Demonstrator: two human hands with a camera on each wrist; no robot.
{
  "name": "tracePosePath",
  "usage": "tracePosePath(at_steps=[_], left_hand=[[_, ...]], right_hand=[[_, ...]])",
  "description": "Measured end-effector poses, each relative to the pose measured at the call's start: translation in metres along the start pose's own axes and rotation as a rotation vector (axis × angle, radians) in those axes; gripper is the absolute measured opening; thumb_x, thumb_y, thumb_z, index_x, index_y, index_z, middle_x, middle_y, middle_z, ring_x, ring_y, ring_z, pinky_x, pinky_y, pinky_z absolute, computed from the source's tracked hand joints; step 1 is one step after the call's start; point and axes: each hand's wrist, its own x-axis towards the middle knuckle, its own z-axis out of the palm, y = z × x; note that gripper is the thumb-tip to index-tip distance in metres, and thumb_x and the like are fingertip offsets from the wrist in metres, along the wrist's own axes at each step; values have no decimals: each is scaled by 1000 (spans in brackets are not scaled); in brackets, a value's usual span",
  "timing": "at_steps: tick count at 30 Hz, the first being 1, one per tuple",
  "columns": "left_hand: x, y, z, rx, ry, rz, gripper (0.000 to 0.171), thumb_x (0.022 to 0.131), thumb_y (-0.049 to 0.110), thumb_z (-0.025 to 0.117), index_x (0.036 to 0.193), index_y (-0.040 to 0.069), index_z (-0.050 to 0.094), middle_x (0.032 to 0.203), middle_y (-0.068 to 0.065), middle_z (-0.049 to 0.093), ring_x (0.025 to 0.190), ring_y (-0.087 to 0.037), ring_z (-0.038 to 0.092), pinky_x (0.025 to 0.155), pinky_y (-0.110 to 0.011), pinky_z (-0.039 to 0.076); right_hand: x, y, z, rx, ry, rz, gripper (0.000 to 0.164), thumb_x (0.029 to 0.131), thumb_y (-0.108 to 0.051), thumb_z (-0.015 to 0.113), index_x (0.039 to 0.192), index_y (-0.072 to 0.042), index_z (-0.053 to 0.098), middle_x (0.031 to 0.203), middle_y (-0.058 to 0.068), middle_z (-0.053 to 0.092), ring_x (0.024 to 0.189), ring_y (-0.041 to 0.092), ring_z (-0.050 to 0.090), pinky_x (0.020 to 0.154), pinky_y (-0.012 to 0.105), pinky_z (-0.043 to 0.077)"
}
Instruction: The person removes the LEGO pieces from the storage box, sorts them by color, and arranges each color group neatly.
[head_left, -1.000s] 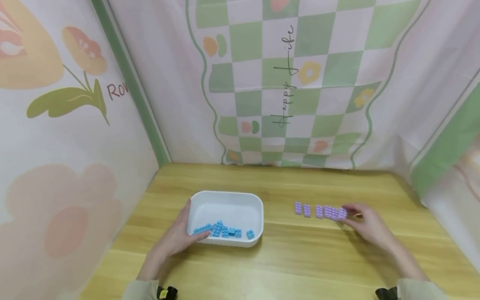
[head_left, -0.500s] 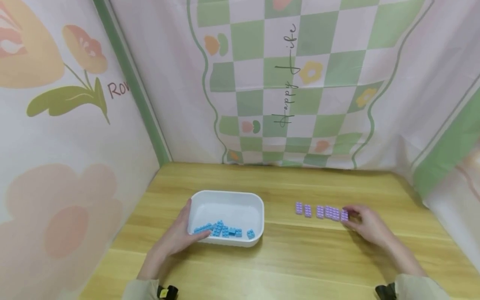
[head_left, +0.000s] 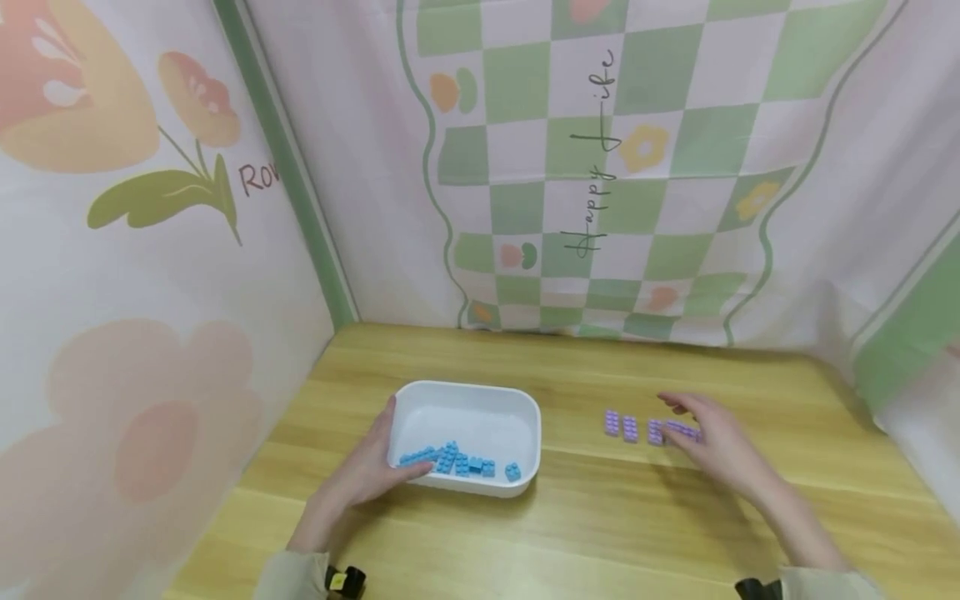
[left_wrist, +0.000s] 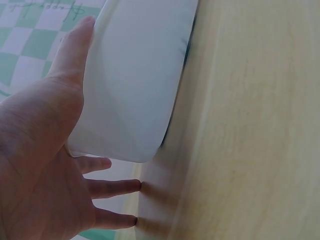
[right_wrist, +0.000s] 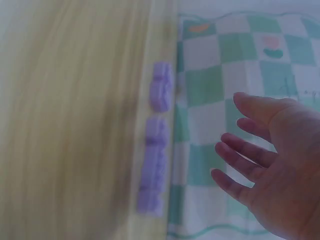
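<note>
In the head view, my left hand (head_left: 362, 473) holds the near left corner of a white plastic tray (head_left: 480, 410), thumb over its front rim. The left wrist view has the tray's outer wall (left_wrist: 135, 85) beside the thumb, with the other fingers spread past the corner. Several light blue toy building bricks (head_left: 462, 464) lie along the tray's near side. My right hand (head_left: 723, 450) hovers over a row of purple toy building bricks (head_left: 630, 429), hiding its right end. Its fingers are loosely bent with nothing between them, apart from the purple bricks (right_wrist: 155, 165) in the right wrist view.
The bricks and tray rest on a wood-grain table (head_left: 570, 533). Behind it hangs a checkered cloth (head_left: 592, 250) right at the back edge, and a flower-print cloth (head_left: 180, 358) bounds the left side.
My right hand has let go of the rightmost purple brick, set at the row's end, and lifted with fingers parted, moving left over the row. The left hand stays on the tray; the head view shifts slightly.
</note>
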Motion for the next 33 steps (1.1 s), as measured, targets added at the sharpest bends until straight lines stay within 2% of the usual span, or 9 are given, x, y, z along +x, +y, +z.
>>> tracePosePath(at_steps=[5,11,17,21,26,33], left_hand=[[-1,0,-1,5,7,-5,137,88,62,87,177,7,-2,184,-24,12,164,-53,31,131,-71,32],[-1,-2,0,6,6,-19,137,88,63,86,178,9,-3,185,-23,12,164,-52,31,132,-71,31],[-1,-3,1,-8,9,-7,137,89,61,87,177,6,-3,184,-25,14,163,-53,33,131,-71,32],[-1,-3,1,-14,11,-4,137,89,60,87,177,5,-2,183,-26,15,162,-53,35,131,-71,33],[-1,-3,3,-22,8,10,137,89,59,87,177,6,-2,183,-25,16,161,-53,37,131,-70,34],[-2,0,1,-39,15,20,135,89,55,88,177,5,-1,182,-27,18,158,-53,41,129,-70,37]], right_hand=[[14,-38,3,44,30,-100,49,92,-5,85,137,4,69,124,22,77,111,40,72,95,68,60],[29,-85,15,159,-47,-135,42,98,-11,82,137,-1,70,125,13,78,113,33,74,99,61,63],[45,-119,33,217,-94,-188,33,99,-11,81,130,-4,75,126,12,80,112,31,75,98,55,66],[54,-135,51,254,-182,-209,30,103,-16,76,130,-4,75,126,12,79,115,31,74,101,56,64],[62,-146,75,244,-309,-205,32,108,-29,70,128,-4,76,124,12,79,116,28,74,103,54,64],[72,-166,105,291,-436,-261,33,110,-28,68,123,0,78,117,13,80,110,29,76,101,52,65]])
